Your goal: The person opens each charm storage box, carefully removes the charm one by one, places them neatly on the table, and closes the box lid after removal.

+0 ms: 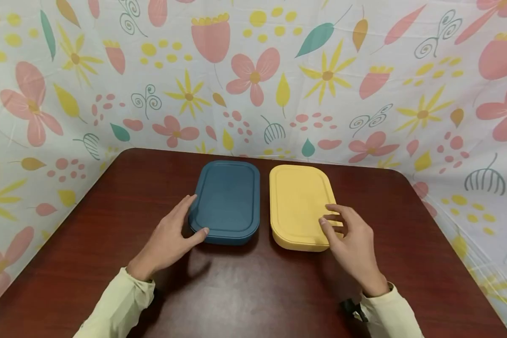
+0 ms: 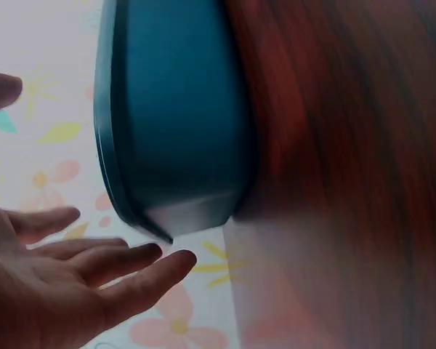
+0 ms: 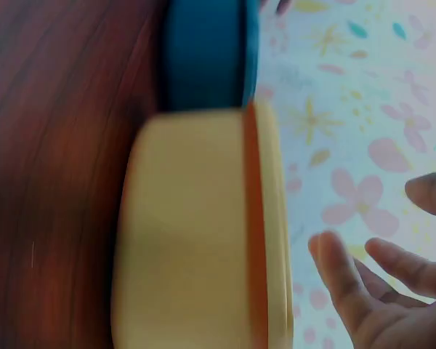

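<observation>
Two lidded rectangular boxes lie side by side on the table, a blue one (image 1: 226,199) on the left and a yellow one (image 1: 300,204) on the right. My left hand (image 1: 169,237) is at the blue box's near left corner, thumb and fingers spread apart. In the left wrist view those fingers (image 2: 142,280) are extended beside the box's wall (image 2: 185,109). Over the yellow box's right edge hovers my right hand (image 1: 352,239), fingers loosely bent with nothing between them. The right wrist view shows its fingers (image 3: 341,273) beside the yellow lid's rim (image 3: 276,240).
The dark brown wooden table (image 1: 245,295) has rounded far corners. A white flower-printed cloth (image 1: 253,122) hangs behind it and along both sides. A narrow strip of tabletop separates the two boxes. A black strap (image 1: 354,310) shows at the right cuff.
</observation>
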`<state>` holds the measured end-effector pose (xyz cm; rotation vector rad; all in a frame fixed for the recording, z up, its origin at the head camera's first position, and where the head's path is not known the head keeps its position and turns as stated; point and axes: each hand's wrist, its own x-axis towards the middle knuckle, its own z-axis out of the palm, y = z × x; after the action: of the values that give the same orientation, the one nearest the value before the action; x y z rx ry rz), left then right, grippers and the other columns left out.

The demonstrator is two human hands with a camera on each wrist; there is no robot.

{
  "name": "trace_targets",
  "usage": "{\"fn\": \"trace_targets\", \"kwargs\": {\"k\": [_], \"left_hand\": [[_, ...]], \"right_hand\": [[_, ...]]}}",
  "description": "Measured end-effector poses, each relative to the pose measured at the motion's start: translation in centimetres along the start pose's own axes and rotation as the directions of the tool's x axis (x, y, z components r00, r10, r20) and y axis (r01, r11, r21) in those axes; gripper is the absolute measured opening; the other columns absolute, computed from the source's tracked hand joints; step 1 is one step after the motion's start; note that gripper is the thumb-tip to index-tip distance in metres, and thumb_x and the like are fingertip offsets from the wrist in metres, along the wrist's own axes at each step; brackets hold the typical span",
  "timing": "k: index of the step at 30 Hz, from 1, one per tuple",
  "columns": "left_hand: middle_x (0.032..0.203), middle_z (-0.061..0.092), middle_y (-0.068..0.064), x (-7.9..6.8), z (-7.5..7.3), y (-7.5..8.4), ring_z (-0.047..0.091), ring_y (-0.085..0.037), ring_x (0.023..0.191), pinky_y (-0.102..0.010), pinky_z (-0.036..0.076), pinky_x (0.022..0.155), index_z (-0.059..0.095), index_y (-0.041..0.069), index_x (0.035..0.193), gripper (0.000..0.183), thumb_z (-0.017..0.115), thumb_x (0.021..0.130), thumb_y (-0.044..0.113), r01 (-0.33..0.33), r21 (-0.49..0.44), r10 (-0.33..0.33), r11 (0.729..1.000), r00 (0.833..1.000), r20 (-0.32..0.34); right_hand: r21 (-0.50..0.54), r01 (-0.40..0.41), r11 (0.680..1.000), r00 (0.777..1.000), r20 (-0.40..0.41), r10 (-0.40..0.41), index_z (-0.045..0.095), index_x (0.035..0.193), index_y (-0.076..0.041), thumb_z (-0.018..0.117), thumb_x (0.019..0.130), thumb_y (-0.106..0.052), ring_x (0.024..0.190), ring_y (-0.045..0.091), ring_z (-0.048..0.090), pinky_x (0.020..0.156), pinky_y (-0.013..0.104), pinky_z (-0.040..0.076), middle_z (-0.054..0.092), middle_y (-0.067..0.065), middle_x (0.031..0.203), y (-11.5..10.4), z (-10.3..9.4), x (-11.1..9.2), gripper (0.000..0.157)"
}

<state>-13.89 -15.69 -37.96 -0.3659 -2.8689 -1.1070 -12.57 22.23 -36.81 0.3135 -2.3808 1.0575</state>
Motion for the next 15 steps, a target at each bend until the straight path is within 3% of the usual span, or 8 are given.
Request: {"fn": "trace_targets", "kwargs": {"k": [3,6,10,15], "left_hand": [[0.165,0.030,-0.013,0.2,0.0,0.0,0.042,-0.036,0.146,-0.060,0.043,0.110,0.026,0.020,0.160,0.085,0.069,0.092,0.048,0.030,-0.098,-0.029,0.995,1.000,0.006],[0.163,0.034,-0.015,0.4,0.1,-0.1,0.048,-0.036,0.142,-0.058,0.047,0.107,0.029,0.019,0.159,0.085,0.073,0.090,0.041,0.051,-0.168,-0.050,0.985,0.999,0.010],[0.165,0.029,-0.017,0.6,0.0,-0.4,0.039,-0.037,0.148,-0.056,0.044,0.112,0.028,0.019,0.159,0.086,0.075,0.089,0.035,0.070,-0.267,-0.062,0.961,0.997,0.038],[0.166,0.025,-0.017,0.7,-0.2,-0.8,0.033,-0.037,0.151,-0.055,0.044,0.112,0.028,0.018,0.159,0.087,0.078,0.088,0.028,0.095,-0.393,-0.073,0.915,0.995,0.071]], "right_hand": [[0.222,-0.149,0.963,0.977,0.185,0.109,0.061,0.128,-0.001,0.065,0.098,-0.011,0.103,0.009,0.072,0.082,0.011,0.056,0.065,0.018,0.125,-1.1,0.5,0.1,0.033],[0.372,-0.266,0.889,0.926,0.355,0.128,0.053,0.135,0.003,0.061,0.101,-0.013,0.118,0.020,0.068,0.090,0.019,0.057,0.056,0.022,0.135,-2.2,1.5,0.4,0.039],[0.407,-0.286,0.867,0.893,0.442,0.086,0.047,0.141,0.002,0.062,0.100,-0.013,0.132,0.038,0.058,0.098,0.023,0.055,0.050,0.023,0.144,-3.5,3.1,0.2,0.046],[0.420,-0.261,0.869,0.869,0.494,0.023,0.042,0.147,-0.005,0.065,0.098,-0.013,0.142,0.041,0.046,0.111,0.043,0.046,0.043,0.019,0.154,-4.8,5.0,-0.2,0.055]]}}
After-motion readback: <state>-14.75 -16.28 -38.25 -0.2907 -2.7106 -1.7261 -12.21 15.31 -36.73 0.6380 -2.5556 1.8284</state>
